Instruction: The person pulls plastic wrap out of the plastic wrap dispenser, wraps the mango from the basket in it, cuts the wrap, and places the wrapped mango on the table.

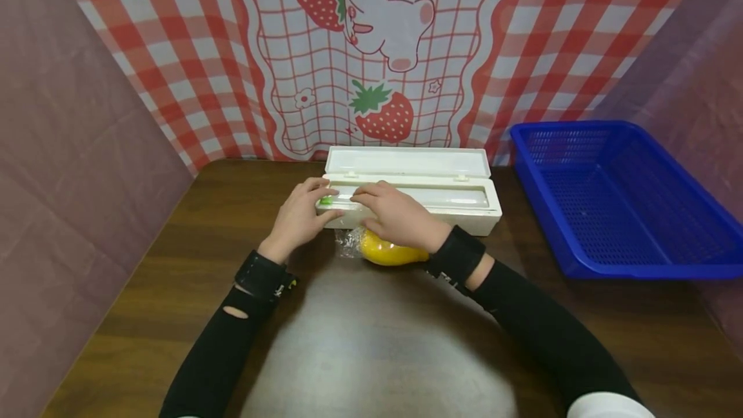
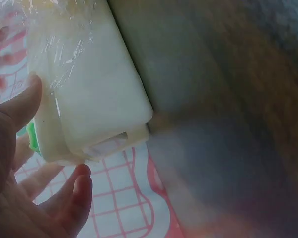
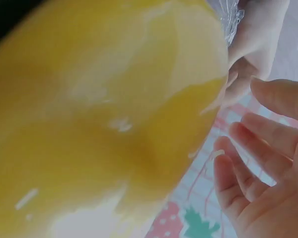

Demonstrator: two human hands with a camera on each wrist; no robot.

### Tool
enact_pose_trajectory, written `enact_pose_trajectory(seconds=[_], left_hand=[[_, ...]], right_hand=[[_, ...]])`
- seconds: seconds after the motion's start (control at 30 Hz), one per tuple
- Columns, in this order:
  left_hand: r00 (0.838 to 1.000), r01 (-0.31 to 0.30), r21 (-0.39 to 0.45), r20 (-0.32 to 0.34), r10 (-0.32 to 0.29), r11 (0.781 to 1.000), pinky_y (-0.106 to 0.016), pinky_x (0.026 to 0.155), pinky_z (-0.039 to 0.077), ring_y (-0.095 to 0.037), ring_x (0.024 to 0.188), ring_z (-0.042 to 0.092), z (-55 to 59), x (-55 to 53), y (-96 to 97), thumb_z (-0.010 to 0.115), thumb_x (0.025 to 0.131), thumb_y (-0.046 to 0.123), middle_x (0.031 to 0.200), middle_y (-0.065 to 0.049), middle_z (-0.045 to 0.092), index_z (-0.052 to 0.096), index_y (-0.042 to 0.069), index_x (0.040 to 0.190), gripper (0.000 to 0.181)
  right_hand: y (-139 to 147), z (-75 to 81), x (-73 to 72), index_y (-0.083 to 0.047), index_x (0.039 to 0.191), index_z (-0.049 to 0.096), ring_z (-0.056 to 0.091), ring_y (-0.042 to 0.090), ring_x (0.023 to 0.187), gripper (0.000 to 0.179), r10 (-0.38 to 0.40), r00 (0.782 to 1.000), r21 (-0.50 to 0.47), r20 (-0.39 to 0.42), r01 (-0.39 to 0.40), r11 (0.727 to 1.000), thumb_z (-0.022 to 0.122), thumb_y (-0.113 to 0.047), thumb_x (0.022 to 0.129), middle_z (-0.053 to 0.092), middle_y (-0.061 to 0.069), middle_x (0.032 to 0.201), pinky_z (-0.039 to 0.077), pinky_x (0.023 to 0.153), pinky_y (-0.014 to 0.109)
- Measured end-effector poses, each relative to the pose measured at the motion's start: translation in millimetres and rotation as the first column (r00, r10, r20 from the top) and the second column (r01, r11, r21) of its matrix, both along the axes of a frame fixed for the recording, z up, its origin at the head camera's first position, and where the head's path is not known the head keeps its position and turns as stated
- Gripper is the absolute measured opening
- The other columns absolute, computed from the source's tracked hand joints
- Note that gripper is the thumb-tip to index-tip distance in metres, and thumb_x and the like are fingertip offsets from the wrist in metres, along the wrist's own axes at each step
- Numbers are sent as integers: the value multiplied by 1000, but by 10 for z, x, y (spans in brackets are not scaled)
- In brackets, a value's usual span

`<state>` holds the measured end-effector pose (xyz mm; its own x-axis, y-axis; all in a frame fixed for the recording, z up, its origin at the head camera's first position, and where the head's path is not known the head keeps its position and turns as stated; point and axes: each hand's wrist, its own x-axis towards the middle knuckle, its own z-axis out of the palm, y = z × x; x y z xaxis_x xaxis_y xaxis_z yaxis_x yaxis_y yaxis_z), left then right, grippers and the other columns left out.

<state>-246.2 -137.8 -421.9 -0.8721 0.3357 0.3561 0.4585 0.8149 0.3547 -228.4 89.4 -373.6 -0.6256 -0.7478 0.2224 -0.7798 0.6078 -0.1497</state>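
A long white cling film dispenser (image 1: pixel 406 218) stands at the back of the table with its lid (image 1: pixel 406 162) raised, showing the pale film roll (image 1: pixel 447 197) inside. My left hand (image 1: pixel 297 215) is at its left end, thumb by the front edge and loosely bent fingers around the corner near a green slider (image 2: pixel 33 136). Over the left half of the roll hovers my right hand (image 1: pixel 395 211), its fingers apart and slightly bent, holding nothing. Below that hand lies a smooth yellow fruit-shaped thing (image 1: pixel 389 251), wrapped in clear film (image 1: pixel 349 244) that bunches at its left.
To the right is a blue plastic basket (image 1: pixel 571 237) with perforated walls. A red-and-white checked cloth (image 1: pixel 191 50) with strawberry prints hangs behind the dispenser. Wood-grain tabletop (image 1: pixel 371 340) stretches toward the person, and pinkish cloth (image 1: pixel 75 147) hangs along the sides.
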Motion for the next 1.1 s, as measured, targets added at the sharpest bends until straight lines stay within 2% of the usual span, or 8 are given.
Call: enact_pose_trajectory(seconds=[0.13, 0.37, 0.53, 0.67, 0.83, 1.1], left_hand=[[1000, 10, 13, -26, -9, 1000, -41, 86, 42, -22, 114, 46, -21, -36, -14, 65, 78, 51, 127, -2, 51, 65, 21, 114, 47], [997, 31, 101, -74, -24, 994, -34, 90, 40, -19, 108, 51, -58, -86, -52, 74, 73, 27, 117, 0, 57, 68, 14, 106, 35], [996, 41, 168, -81, -28, 985, -32, 88, 41, -16, 106, 53, -77, -109, -61, 71, 71, 14, 114, 1, 59, 70, 12, 102, 31], [997, 44, 183, -70, -32, 982, -32, 86, 42, -16, 105, 53, -76, -121, -69, 71, 70, 13, 115, 1, 59, 71, 12, 99, 29], [998, 38, 149, -47, -31, 988, -33, 83, 42, -17, 105, 53, -55, -107, -91, 72, 72, 18, 117, 0, 58, 71, 13, 98, 27], [998, 60, 117, -40, -56, 991, -32, 78, 42, -16, 100, 54, -52, -116, -86, 71, 72, 19, 117, 0, 57, 71, 15, 96, 25]], right_hand=[[-198, -16, -41, -5, 130, 51, 39, 22, 123, 47, 79, 997, 46, -21, -78, 996, 59, -25, 88, 49, 7, 133, 25, 103, 30], [-443, -79, -65, -5, 131, 49, 36, 23, 128, 47, 157, 986, 108, -48, -151, 983, 56, -26, 89, 43, 9, 139, 22, 104, 28], [-538, -116, -85, -7, 137, 43, 30, 21, 132, 53, 153, 986, 186, -67, -138, 973, 54, -30, 91, 37, 9, 144, 28, 102, 29], [-547, -117, -85, -10, 138, 43, 30, 19, 132, 54, 113, 990, 225, -80, -93, 970, 53, -35, 91, 37, 6, 144, 33, 99, 31], [-519, -127, -76, -13, 136, 46, 34, 18, 128, 54, 90, 992, 203, -83, -72, 977, 54, -38, 90, 39, 3, 143, 38, 94, 32], [-474, -154, -75, -10, 134, 48, 41, 18, 123, 54, 117, 985, 147, -129, -98, 984, 56, -38, 89, 44, 5, 138, 37, 95, 31]])
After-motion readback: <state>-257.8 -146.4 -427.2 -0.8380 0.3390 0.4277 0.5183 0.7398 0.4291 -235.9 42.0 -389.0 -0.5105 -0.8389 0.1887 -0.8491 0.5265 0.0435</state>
